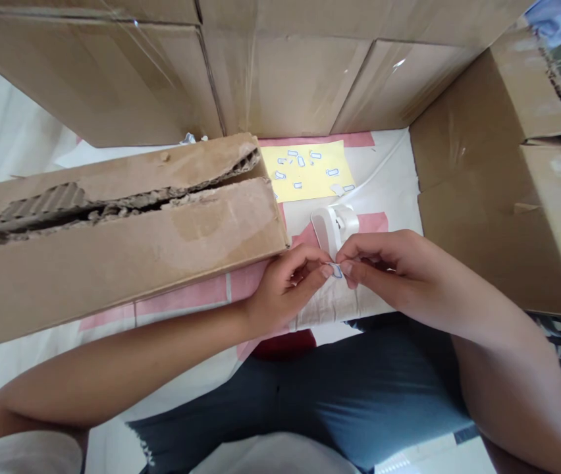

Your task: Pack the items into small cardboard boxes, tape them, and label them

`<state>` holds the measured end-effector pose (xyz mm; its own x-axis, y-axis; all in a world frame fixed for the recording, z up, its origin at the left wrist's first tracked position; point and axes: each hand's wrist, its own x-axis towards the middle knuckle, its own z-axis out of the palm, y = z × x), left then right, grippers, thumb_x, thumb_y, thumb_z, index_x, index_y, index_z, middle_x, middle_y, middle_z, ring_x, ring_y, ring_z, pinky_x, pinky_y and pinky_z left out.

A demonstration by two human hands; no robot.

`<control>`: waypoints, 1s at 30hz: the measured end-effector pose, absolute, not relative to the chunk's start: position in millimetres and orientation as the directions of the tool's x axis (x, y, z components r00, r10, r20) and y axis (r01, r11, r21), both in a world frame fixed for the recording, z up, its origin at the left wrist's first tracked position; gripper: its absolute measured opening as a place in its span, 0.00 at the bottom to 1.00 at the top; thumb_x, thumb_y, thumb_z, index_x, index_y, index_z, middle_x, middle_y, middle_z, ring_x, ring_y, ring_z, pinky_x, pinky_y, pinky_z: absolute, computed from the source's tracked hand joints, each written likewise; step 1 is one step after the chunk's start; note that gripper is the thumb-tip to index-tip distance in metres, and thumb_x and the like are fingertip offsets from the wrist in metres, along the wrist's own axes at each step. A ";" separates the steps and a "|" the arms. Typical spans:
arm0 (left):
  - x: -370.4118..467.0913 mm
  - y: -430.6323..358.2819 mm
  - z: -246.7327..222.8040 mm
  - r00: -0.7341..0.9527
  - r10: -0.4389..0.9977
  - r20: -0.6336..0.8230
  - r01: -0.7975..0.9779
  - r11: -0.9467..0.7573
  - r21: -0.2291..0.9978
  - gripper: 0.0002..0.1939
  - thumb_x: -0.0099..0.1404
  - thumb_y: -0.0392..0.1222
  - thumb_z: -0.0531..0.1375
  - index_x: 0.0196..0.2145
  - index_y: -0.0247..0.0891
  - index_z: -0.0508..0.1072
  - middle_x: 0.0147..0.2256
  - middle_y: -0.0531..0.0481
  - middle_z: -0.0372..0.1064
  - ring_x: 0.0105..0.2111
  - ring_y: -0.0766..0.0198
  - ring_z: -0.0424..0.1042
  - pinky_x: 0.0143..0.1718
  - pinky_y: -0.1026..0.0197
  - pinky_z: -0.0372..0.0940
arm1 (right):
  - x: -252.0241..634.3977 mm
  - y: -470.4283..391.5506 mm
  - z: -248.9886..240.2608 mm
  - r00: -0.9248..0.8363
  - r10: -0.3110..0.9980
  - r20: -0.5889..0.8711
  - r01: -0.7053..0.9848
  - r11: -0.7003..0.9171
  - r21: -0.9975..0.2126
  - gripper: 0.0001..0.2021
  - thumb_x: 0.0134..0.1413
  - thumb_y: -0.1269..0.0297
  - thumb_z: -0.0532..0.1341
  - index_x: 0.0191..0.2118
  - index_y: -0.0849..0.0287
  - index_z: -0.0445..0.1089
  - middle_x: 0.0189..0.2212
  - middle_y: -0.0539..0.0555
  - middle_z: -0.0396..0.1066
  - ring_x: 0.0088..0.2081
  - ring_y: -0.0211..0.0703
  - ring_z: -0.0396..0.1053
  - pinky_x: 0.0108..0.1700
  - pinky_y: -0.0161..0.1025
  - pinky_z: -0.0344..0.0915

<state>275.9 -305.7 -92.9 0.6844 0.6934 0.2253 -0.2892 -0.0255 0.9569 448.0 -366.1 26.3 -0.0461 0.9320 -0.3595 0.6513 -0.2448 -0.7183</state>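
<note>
Yellow sheet, white blue-edged stickers, brown cardboard

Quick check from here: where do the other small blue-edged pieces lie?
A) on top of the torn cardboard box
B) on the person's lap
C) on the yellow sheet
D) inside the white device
C: several small blue-edged pieces lie scattered on the yellow sheet, beyond both hands.

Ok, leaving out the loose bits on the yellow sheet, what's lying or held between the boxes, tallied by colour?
Yellow sheet: 1
White plastic device: 1
Blue-edged piece, pinched between left hand and right hand: 1
Total: 3
</note>
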 end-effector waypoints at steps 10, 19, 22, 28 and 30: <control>273.7 -302.5 -99.4 0.613 0.651 0.448 -0.360 -0.275 0.892 0.05 0.70 0.32 0.62 0.41 0.41 0.73 0.36 0.52 0.74 0.30 0.70 0.66 0.31 0.65 0.60 | 445.7 -364.2 26.2 -0.046 0.933 -0.358 0.690 -0.229 -0.687 0.10 0.63 0.68 0.57 0.30 0.58 0.71 0.21 0.46 0.62 0.24 0.34 0.56 0.24 0.34 0.52; 273.4 -302.3 -97.7 0.634 0.648 0.422 -0.354 -0.242 0.903 0.05 0.71 0.32 0.60 0.40 0.40 0.74 0.36 0.51 0.74 0.31 0.69 0.66 0.32 0.64 0.60 | 435.5 -362.2 26.9 0.032 0.955 -0.295 0.654 -0.244 -0.717 0.10 0.56 0.73 0.59 0.24 0.59 0.67 0.19 0.44 0.56 0.22 0.32 0.51 0.23 0.33 0.48; 273.3 -301.6 -97.4 0.629 0.643 0.437 -0.365 -0.252 0.896 0.05 0.71 0.32 0.60 0.40 0.41 0.74 0.35 0.51 0.73 0.32 0.68 0.67 0.32 0.64 0.60 | 436.0 -360.1 23.9 0.036 0.944 -0.329 0.596 -0.284 -0.751 0.09 0.54 0.73 0.59 0.23 0.59 0.67 0.19 0.45 0.56 0.22 0.32 0.52 0.23 0.32 0.49; 274.0 -300.6 -97.7 0.619 0.633 0.465 -0.357 -0.301 0.884 0.05 0.72 0.33 0.59 0.40 0.41 0.73 0.34 0.52 0.72 0.31 0.68 0.66 0.33 0.63 0.61 | 443.3 -356.0 14.1 0.017 0.924 -0.381 0.479 -0.342 -0.808 0.08 0.53 0.72 0.59 0.25 0.59 0.70 0.20 0.46 0.62 0.23 0.33 0.57 0.24 0.33 0.51; 274.8 -300.5 -97.8 0.614 0.641 0.460 -0.345 -0.306 0.887 0.05 0.72 0.33 0.59 0.40 0.41 0.73 0.34 0.52 0.70 0.32 0.67 0.67 0.35 0.63 0.62 | 445.3 -355.1 10.3 0.019 0.923 -0.385 0.449 -0.352 -0.821 0.07 0.52 0.71 0.60 0.25 0.59 0.71 0.19 0.46 0.63 0.23 0.33 0.58 0.24 0.33 0.52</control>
